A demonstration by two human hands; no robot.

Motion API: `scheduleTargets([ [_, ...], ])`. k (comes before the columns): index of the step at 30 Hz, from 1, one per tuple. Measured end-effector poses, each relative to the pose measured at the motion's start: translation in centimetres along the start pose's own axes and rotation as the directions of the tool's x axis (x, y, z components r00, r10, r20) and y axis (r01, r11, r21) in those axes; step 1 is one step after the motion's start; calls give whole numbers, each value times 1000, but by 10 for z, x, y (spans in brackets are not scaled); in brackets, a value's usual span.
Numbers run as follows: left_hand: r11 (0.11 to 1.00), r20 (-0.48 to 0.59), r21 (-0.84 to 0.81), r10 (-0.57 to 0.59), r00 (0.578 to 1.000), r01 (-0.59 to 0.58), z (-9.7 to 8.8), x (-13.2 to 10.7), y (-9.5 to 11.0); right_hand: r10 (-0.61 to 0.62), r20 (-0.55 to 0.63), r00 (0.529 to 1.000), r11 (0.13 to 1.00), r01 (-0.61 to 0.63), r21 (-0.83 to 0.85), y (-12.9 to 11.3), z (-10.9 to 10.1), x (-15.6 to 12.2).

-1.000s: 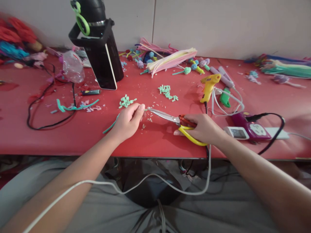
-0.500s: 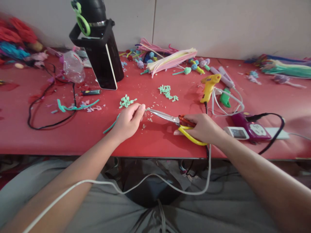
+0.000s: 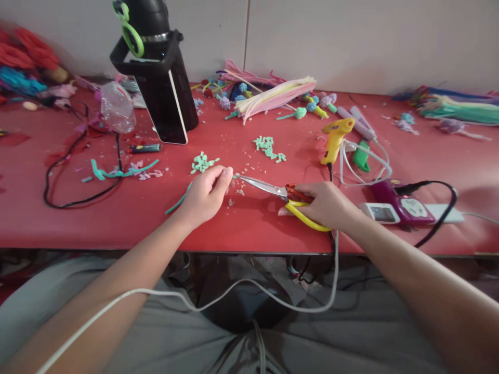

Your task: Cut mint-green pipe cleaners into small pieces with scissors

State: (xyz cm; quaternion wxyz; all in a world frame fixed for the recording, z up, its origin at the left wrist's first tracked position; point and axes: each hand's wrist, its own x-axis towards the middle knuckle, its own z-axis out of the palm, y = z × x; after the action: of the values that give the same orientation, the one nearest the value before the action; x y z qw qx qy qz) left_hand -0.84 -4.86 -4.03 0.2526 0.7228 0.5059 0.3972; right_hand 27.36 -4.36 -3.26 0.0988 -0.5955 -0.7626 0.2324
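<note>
My left hand [image 3: 206,193] is closed in a pinch on a green pipe cleaner [image 3: 176,203] that trails back to the left over the red table [image 3: 249,223]. My right hand [image 3: 326,205] grips the red and yellow handles of a pair of scissors [image 3: 273,190]. The blades lie nearly together and their tips meet the pipe cleaner's end right at my left fingertips. Two small heaps of cut green bits [image 3: 201,163] and green bits [image 3: 268,147] lie just beyond the hands.
A yellow glue gun [image 3: 336,138] with its cable stands behind my right hand, beside a purple device [image 3: 401,206] and a white power strip. A black phone stand [image 3: 163,78], a clear plastic cup [image 3: 117,108], black cables and bundles of pipe cleaners [image 3: 275,96] fill the back.
Hardly anything has moved. My right hand and the scissors have shifted a touch to the left; my left hand keeps its pinch.
</note>
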Motion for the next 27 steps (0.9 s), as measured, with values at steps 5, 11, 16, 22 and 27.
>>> scheduleTargets([
  [5,1000,-6,1,5,1000,-5,0,0,-1,-43,-12,999,999,43,1,-1,-2,-3],
  [11,1000,-8,5,5,1000,-5,0,0,0,-38,-15,999,999,38,-15,-3,-2,-3],
  [16,1000,-8,13,-3,1000,3,0,0,1,-48,-27,998,999,48,-8,-3,-1,-2],
  [22,1000,-15,19,-3,1000,3,0,0,1,-40,-13,999,999,40,-13,-1,0,-1],
  [27,1000,-18,11,-9,1000,10,1,0,0,-13,-7,1000,1000,13,-14,0,0,0],
])
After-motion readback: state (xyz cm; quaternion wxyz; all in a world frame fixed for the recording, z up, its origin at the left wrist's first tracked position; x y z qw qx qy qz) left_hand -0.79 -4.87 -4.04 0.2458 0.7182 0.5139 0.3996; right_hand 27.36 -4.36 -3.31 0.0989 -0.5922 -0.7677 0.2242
